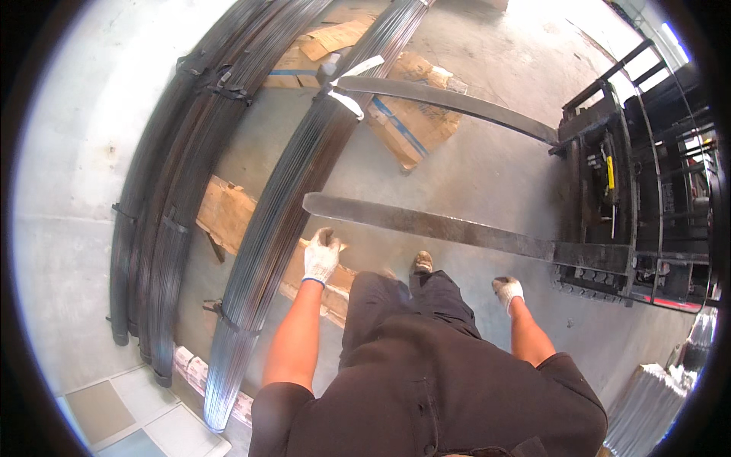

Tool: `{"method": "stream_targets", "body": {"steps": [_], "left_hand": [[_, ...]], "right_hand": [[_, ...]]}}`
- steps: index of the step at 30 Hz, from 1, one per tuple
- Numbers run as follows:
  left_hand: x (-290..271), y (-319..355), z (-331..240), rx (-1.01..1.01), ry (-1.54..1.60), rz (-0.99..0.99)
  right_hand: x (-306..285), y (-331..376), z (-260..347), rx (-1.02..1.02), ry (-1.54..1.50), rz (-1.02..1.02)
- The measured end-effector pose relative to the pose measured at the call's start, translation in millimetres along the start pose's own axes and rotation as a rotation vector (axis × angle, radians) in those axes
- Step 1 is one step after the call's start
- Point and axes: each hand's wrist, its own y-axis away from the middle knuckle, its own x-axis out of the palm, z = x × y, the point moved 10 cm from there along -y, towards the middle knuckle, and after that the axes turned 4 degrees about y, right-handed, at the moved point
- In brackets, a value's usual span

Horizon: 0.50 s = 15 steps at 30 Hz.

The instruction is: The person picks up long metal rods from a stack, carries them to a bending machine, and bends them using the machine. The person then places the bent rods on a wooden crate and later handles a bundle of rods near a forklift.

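Note:
My left hand (pixel 321 259), in a white knit glove, hangs just right of a long bundle of thin dark metal rods (pixel 283 198). Its fingers are bent but apart, and nothing shows in them. My right hand (pixel 507 292), gloved too, is out at my right side with its fingers curled in and nothing visible inside. A white strap (pixel 352 107) is tied around the rod bundle toward its far end. Two forklift tines reach in from the right: the near tine (pixel 426 221) ends beside the bundle, and the far tine (pixel 457 99) ends at the strap.
The forklift (pixel 609 190) stands at right. More tied rod bundles (pixel 179 167) lie along the left. Flattened cardboard (pixel 415 122) is on the floor beyond the near tine, and a cardboard-covered support (pixel 227 209) lies under the rods. Silvery wrapped stacks (pixel 647 404) are at lower right.

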Motion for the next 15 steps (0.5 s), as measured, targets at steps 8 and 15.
{"method": "stream_targets", "body": {"steps": [8, 15], "left_hand": [[-42, -162, 41, -0.021, -0.204, 0.031], [-52, -334, 59, 0.066, -0.297, 0.125]], "right_hand": [[27, -36, 256, -0.265, -0.089, -0.07], [90, -34, 426, -0.265, -0.187, -0.07]]}}
